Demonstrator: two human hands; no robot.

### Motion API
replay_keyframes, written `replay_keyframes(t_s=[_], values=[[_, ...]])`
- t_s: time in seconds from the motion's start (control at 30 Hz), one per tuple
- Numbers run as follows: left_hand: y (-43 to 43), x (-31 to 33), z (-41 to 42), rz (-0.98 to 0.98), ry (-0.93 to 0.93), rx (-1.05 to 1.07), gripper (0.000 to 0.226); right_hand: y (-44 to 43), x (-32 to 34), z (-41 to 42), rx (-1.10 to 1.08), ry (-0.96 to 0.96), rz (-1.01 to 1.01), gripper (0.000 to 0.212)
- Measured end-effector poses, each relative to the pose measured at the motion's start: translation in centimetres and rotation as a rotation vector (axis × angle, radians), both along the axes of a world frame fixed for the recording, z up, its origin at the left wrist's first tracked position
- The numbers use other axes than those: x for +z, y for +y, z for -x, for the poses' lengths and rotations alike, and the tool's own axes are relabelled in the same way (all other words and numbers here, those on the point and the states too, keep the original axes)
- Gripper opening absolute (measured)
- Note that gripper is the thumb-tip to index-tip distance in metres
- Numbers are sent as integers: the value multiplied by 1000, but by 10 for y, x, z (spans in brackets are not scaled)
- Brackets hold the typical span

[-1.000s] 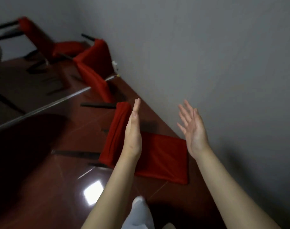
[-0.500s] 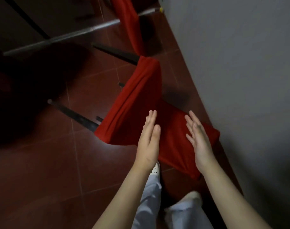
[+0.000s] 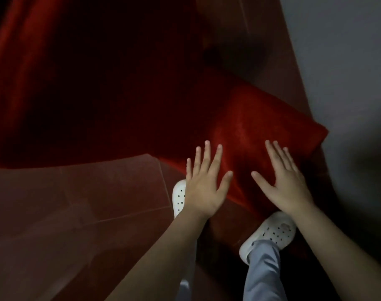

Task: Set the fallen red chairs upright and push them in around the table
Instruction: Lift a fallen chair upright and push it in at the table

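A fallen red chair [image 3: 257, 118] lies on the dark red tiled floor and fills the upper half of the view; its legs are out of frame. The lit red panel nearest me lies beside the wall. My left hand [image 3: 203, 181] is spread flat, fingers straight, over the near left edge of that panel. My right hand [image 3: 287, 181] is also flat and spread, over the panel's near right part. Whether the palms touch the fabric I cannot tell. Neither hand holds anything.
A grey wall [image 3: 348, 61] runs close along the right side. My feet in white perforated clogs [image 3: 272, 233] stand on the red floor tiles [image 3: 76, 213] right at the chair's near edge. Open floor lies to the left.
I have bent down much closer to the nearest fallen chair; the other chairs have left the view. Both hands turned from edge-on to palms down and spread over the red panel.
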State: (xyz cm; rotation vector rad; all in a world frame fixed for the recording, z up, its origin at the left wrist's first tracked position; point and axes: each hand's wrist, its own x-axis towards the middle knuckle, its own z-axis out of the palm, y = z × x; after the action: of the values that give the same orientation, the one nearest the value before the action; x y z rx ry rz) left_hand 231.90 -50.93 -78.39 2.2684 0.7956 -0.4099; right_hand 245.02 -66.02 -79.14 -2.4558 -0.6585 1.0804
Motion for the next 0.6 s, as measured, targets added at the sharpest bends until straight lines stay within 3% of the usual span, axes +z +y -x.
replay_keyframes(t_s=[0.1, 0.3, 0.43, 0.6], values=[[-21, -68, 8, -26, 83, -121, 65, -38, -66, 2, 240, -62, 164, 88], [-45, -187, 11, -69, 214, -340, 70, -96, -181, -10, 614, -249, 271, 112], [-56, -238, 15, -213, 242, -385, 77, -114, -231, -19, 669, -284, 278, 119], [-64, -253, 22, -449, 201, -409, 81, -123, -245, -15, 641, -296, 174, 99]])
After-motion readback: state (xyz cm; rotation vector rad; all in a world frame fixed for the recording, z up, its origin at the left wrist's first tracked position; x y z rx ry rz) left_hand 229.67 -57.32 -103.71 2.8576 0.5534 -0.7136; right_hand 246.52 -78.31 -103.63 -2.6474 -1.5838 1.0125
